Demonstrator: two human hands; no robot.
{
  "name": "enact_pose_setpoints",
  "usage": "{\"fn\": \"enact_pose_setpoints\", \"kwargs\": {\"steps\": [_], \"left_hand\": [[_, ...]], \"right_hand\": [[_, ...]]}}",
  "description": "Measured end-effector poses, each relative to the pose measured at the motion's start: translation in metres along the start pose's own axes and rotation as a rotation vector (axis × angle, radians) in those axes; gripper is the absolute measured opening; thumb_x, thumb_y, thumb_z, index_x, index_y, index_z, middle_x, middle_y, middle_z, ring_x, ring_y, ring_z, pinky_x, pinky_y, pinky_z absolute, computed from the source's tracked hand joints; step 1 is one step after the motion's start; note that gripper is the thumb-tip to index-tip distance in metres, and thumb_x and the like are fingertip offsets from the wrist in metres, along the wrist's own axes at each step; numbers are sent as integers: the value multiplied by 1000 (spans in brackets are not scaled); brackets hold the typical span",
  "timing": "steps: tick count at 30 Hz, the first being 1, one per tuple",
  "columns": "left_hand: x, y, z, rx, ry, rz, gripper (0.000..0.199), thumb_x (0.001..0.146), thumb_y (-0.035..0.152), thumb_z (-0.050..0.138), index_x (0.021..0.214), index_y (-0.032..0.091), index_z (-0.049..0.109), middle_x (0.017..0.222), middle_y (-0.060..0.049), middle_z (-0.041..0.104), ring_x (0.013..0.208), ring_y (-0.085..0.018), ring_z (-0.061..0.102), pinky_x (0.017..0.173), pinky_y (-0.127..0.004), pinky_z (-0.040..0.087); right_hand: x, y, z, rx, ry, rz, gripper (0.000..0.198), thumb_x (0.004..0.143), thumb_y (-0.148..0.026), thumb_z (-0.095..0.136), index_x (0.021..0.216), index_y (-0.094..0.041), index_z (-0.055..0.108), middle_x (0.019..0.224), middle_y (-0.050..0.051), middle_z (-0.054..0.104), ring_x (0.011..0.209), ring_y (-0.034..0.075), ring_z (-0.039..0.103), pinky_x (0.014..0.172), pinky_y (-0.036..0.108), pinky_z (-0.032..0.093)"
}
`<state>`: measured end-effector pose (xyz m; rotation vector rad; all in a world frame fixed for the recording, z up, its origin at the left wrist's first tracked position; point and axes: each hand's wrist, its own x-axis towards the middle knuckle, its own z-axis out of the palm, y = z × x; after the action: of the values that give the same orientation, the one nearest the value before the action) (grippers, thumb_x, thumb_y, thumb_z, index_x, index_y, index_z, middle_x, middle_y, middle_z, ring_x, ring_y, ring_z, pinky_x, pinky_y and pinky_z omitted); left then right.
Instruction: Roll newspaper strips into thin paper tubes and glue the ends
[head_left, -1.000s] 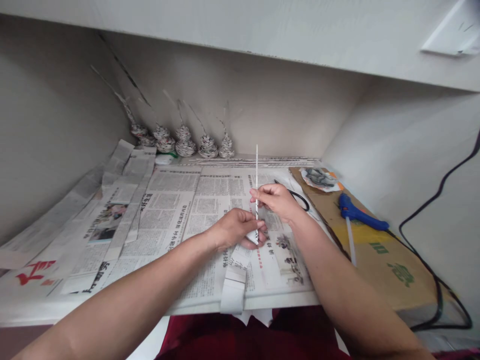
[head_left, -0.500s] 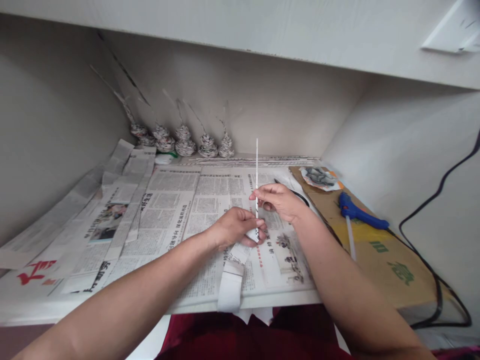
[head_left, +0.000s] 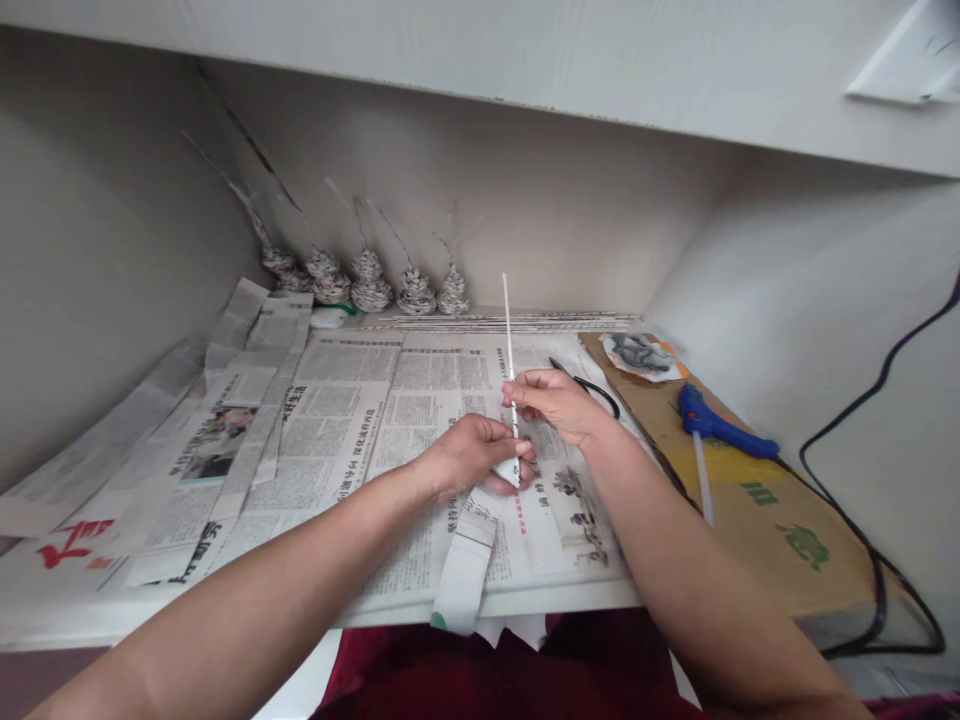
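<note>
A thin rolled paper tube (head_left: pixel 508 325) stands nearly upright between my hands, leaning a little left at its top. My left hand (head_left: pixel 476 455) is closed on its lower end, where a loose newspaper strip (head_left: pixel 463 570) runs out from under the fingers and hangs toward the table's front edge. Higher up, my right hand (head_left: pixel 551 402) pinches the tube between thumb and fingers. Beneath both hands lie printed newspaper sheets (head_left: pixel 345 400). Just beyond the right hand, black-handled scissors (head_left: pixel 600 388) rest on the paper, partly hidden by the hand.
Several woven paper gourd shapes (head_left: pixel 371 282) stand along the back left. Long paper tubes (head_left: pixel 517 323) lie by the back wall. Cut newspaper strips (head_left: pixel 255 400) are at left. A blue glue gun (head_left: pixel 724 430) sits on cardboard (head_left: pixel 780 530) at right, near a black cable (head_left: pixel 874 580).
The tube's top has tipped slightly left. The strip's hanging end has swung a little left and down, showing a green patch. Both hands keep nearly the same place.
</note>
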<state>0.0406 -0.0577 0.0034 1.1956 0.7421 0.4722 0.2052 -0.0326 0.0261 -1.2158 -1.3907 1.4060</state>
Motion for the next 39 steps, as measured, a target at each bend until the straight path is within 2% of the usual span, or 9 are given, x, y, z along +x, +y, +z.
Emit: {"fn": "enact_pose_setpoints", "kwargs": {"steps": [2,6,12,16,22,27,32,36,39], "left_hand": [[0,1,0,-8,6,2,39,71,45,68,83,9,67,80,-12,68,76,-20,66,64,-31,55],[0,1,0,-11,17,8,38,70,45,69,81,9,66,80,-11,68,77,-20,66,65,-31,55],[0,1,0,15,-12,7,33,72,41,69,79,8,67,79,-11,68,75,-19,66,65,-31,55],[0,0,-1,-1,14,13,32,71,41,69,78,9,67,79,-11,68,77,-19,66,67,-32,55],[1,-2,-1,21,-24,4,32,73,40,68,78,8,68,77,-11,68,70,-17,65,64,-31,54],[2,-4,-2,16,-7,20,32,73,40,68,79,8,68,79,-11,68,72,-18,65,63,-31,54],[0,-1,-1,15,-15,0,33,72,40,68,78,8,67,79,-11,68,74,-19,65,66,-33,55],[-1,0,0,2,2,8,34,71,42,69,80,9,67,78,-10,68,75,-19,65,67,-34,55],[0,1,0,-2,-6,-7,35,71,42,69,80,8,67,78,-11,68,75,-20,65,67,-34,55]], "right_hand": [[1,1,0,23,24,-4,32,63,-45,75,63,-15,62,72,2,62,57,8,47,54,24,36],[0,1,-1,28,-54,1,31,67,-45,72,73,-15,68,84,5,65,67,11,54,61,26,41],[-1,-1,1,54,20,-11,30,64,-42,75,60,-16,61,73,3,63,72,13,55,62,25,42],[-2,-2,-1,63,-51,-8,28,68,-43,72,75,-16,68,85,6,65,78,14,57,66,26,45],[-1,-1,-4,109,34,6,28,63,-41,76,63,-16,62,73,2,63,74,13,57,60,24,43],[-2,0,-5,68,-92,18,27,66,-40,75,76,-15,69,86,6,66,76,14,59,68,28,47],[0,2,-6,122,-3,23,26,65,-38,76,66,-16,63,75,3,65,76,14,59,63,24,46],[0,2,-8,94,-80,10,26,71,-40,71,79,-16,69,85,5,66,81,15,60,67,26,48],[1,4,-8,92,-65,2,24,70,-38,73,73,-15,69,82,5,65,79,13,59,66,24,47]]}}
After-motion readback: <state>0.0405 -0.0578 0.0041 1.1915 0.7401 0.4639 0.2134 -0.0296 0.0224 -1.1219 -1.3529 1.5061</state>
